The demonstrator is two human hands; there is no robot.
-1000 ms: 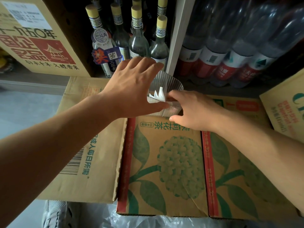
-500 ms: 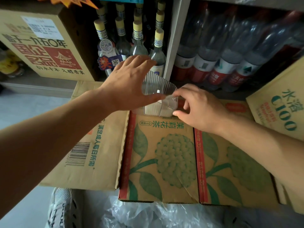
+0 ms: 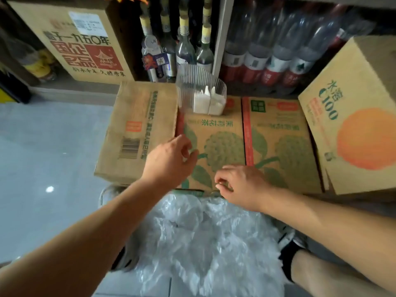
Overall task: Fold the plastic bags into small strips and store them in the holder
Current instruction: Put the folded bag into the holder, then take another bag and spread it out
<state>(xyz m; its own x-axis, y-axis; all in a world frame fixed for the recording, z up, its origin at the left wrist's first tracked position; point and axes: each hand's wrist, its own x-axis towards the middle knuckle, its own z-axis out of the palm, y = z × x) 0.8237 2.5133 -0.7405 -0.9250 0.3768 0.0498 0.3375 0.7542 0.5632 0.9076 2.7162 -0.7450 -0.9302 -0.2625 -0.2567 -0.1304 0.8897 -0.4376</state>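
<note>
Head view: one clear holder (image 3: 188, 82) with white folded strips (image 3: 206, 103) inside; one bag heap (image 3: 205, 243). Left hand (image 3: 169, 161) loosely curled, empty. Right hand (image 3: 242, 185) curled, grip unclear.

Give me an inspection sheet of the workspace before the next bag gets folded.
Surface: top of a green-printed cardboard box.
Job's things: clear ribbed holder upright at the box's far edge, folded white strips inside; loose plastic bags piled on the floor at the near edge.
Clutter: barcode carton against the box's left side.
Hands: left hand above the box, fingers loosely curled, holding nothing; right hand at the near edge, fingers curled, grip unclear.
Cables: nothing seen.
Surroundings: glass bottles and plastic bottles stand behind; orange-print carton to the right.
</note>
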